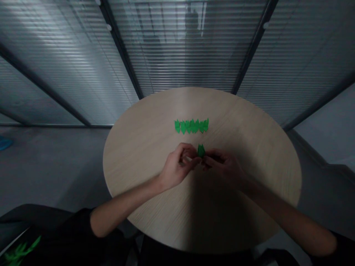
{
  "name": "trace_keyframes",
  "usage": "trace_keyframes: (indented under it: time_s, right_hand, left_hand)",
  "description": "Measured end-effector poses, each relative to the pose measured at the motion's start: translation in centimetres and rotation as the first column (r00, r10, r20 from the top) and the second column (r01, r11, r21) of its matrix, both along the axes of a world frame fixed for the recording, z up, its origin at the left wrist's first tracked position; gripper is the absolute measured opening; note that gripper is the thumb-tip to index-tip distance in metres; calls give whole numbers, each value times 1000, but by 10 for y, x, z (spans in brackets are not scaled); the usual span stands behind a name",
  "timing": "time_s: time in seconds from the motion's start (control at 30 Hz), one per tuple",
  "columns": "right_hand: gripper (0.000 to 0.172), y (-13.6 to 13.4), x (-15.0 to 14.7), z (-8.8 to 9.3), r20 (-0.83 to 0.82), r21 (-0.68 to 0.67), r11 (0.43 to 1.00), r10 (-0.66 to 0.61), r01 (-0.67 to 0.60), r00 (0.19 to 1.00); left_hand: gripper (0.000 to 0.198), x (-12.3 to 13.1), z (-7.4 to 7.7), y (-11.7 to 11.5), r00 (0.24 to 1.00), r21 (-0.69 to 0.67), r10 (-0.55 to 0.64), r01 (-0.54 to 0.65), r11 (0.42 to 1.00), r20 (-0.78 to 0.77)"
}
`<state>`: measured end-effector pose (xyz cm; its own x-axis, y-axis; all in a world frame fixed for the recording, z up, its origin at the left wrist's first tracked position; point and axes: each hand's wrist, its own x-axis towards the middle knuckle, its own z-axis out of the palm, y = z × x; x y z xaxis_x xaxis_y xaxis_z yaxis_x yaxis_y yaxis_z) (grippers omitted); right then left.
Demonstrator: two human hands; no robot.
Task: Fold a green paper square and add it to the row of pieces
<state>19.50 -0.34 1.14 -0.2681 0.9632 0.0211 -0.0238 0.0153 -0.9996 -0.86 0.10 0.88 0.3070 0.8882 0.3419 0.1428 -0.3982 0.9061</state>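
Observation:
Between my two hands a small green folded paper piece (201, 150) stands with its pointed ends up. My left hand (179, 162) pinches it from the left, thumb and forefinger meeting at its lower edge. My right hand (222, 162) grips its lower right side; that hand lies in shadow and some of its fingers are hidden. Just beyond, a row of several similar green paper pieces (191, 126) lies side by side on the table, their pointed tips facing away and toward me.
The round wooden table (144, 147) fills the middle, with a dark shadow on its near side. Behind it are glass panels with blinds (177, 55). More green pieces (22, 251) show at lower left, beside a dark chair (36, 212). A blue object (4, 142) lies on the floor.

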Motion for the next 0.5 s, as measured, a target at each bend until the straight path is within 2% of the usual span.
trace_keyframes:
  time_s: [0.07, 0.17, 0.3, 0.5]
  right_hand:
    - [21, -1, -1, 1, 17, 39, 999, -19, 19, 1000]
    - [17, -2, -1, 1, 48, 91, 996, -29, 24, 998]
    - [15, -2, -1, -2, 87, 151, 988, -48, 35, 995]
    - [16, -2, -1, -5, 85, 168, 985, -57, 42, 995]
  left_hand:
    - [20, 2, 2, 0, 999, -80, -24, 25, 996, 23]
    - [17, 2, 3, 1, 999, -90, -36, 37, 995, 7]
    - [14, -1, 0, 3, 999, 1, -37, 37, 999, -3]
    - [12, -2, 0, 4, 997, 125, -72, 72, 989, -10]
